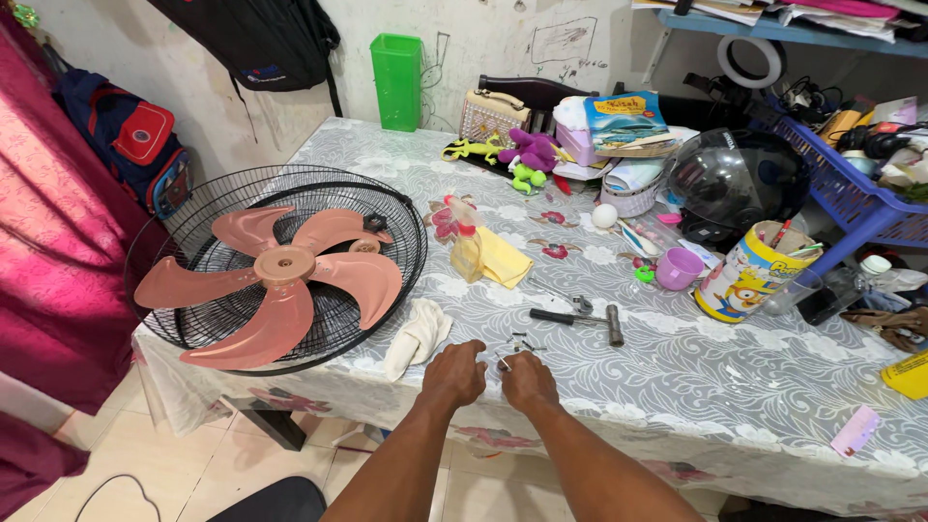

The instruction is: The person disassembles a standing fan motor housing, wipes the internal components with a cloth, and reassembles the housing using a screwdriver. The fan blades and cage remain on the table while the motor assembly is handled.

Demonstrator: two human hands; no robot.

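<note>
So we've got both hands down near the front edge of the table (677,387), which is covered in a grey floral cloth, and they're bunched close together, knuckles up, almost touching. Our right hand (529,380) is pinching a tiny metal piece (504,363) between the fingertips, probably a screw, but it's too small to say which way it points or where its long axis runs. Our left hand (454,372) is curled into a loose fist right beside it, and honestly we can't tell if it's gripping anything or just closed up. Both forearms come in from the bottom of the view and angle toward each other, so the wrists meet in a narrow V. Just past the fingers there's a little scatter of small screws (522,342) lying loose on the cloth. A bit further out sits a screwdriver (565,317) with a dark handle, lying roughly left to right, handle to our left and its tip next to a short metal socket (615,326). To our left a white rag (418,334) is crumpled by the fan, and the fan itself is the big thing here: a black wire fan grille (193,203) lying flat at the table's left end with the pink fan blade (280,275) sitting in it, hub facing up. A small spray bottle (466,246) stands on a yellow cloth (507,259) behind all that.
</note>
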